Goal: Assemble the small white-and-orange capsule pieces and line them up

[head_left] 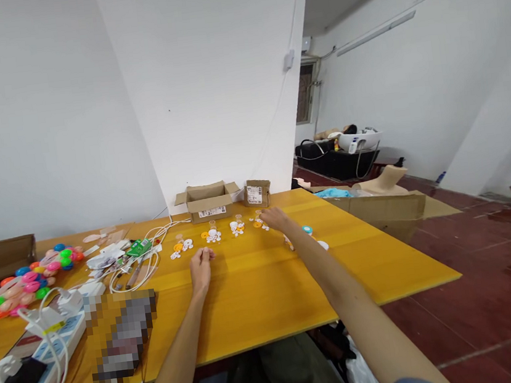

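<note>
Small white and orange plastic parts (213,235) lie in a row of little groups across the far middle of a yellow table (258,290). My right hand (274,218) reaches out to the rightmost group, its fingers curled over the pieces there; what it holds, if anything, I cannot make out. My left hand (201,266) rests on the table nearer to me, its fingertips pinched together on something too small to name.
Two small open cardboard boxes (209,201) (257,192) stand at the table's far edge. Colourful round toys (29,282) lie at the far left, with white cables (139,263), a power strip (55,345) and a blurred-out object (123,338). Flattened cardboard (388,207) is beyond the right edge.
</note>
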Motion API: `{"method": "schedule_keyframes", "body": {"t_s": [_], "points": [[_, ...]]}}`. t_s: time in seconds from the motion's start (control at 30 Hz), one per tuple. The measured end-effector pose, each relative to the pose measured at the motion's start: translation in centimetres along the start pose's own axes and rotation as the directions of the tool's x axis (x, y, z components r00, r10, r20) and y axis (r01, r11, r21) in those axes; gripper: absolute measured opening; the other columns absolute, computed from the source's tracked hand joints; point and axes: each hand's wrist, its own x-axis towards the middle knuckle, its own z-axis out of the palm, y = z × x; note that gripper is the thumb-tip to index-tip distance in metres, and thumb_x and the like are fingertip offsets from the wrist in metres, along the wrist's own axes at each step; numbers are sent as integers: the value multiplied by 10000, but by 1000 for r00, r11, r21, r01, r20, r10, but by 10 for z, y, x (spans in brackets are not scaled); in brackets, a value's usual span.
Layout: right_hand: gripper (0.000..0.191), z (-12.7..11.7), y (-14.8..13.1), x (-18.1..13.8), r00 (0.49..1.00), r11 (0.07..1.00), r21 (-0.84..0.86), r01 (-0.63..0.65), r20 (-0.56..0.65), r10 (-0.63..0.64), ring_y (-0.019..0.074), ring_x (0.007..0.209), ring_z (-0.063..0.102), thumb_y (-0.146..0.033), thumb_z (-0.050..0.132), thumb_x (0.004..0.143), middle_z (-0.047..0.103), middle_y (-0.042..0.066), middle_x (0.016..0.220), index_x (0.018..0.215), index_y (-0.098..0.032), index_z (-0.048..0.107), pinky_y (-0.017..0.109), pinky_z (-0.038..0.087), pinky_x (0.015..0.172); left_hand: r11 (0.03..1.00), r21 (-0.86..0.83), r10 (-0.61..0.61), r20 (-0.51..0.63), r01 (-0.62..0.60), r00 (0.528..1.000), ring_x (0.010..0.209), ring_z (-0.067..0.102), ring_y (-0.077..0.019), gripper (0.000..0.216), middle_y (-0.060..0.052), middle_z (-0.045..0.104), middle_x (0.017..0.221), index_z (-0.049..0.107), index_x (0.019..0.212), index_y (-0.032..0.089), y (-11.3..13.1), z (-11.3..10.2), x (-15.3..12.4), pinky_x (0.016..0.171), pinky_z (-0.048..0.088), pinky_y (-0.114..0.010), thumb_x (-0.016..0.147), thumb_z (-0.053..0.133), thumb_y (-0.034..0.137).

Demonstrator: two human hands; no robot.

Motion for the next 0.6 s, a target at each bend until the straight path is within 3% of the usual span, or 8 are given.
{"method": "schedule_keyframes", "body": {"t_s": [0.2,0.37,0.47,0.6], "points": [[336,-13,14,-22,998,998,6,-58,23,58,291,1141,642,-269,422,986,678,220,1182,1134,-160,703,377,486,909,1000,-5,10,-5,-10,1000,698,663,-219,354,-33,674,630,602,627,215,2,1,3,753,537,-357,749,628,546],[507,-19,33,-57,971,953,207,-223,135,198,301,1170,619,-567,358,986,657,166,1273,1184,-240,691,395,479,910,1000,8,-13,6,13,1000,690,660,-218,340,-33,668,627,600,624,213,1,2,5,737,536,-351,747,636,527],[518,-13,38,-74,956,905,351,-241,246,160,271,1119,645,-577,324,988,659,123,1288,1232,-271,663,343,495,844,1000,2,2,3,-2,1000,662,651,-216,335,-27,659,599,604,615,215,2,2,6,725,537,-353,737,643,524],[494,-1,38,-86,962,886,409,-218,241,126,239,1051,662,-526,337,993,682,126,1226,1177,-215,673,285,482,781,1000,1,22,13,-22,1000,644,647,-211,325,-25,655,594,609,610,215,4,1,6,720,537,-351,734,644,513]]}}
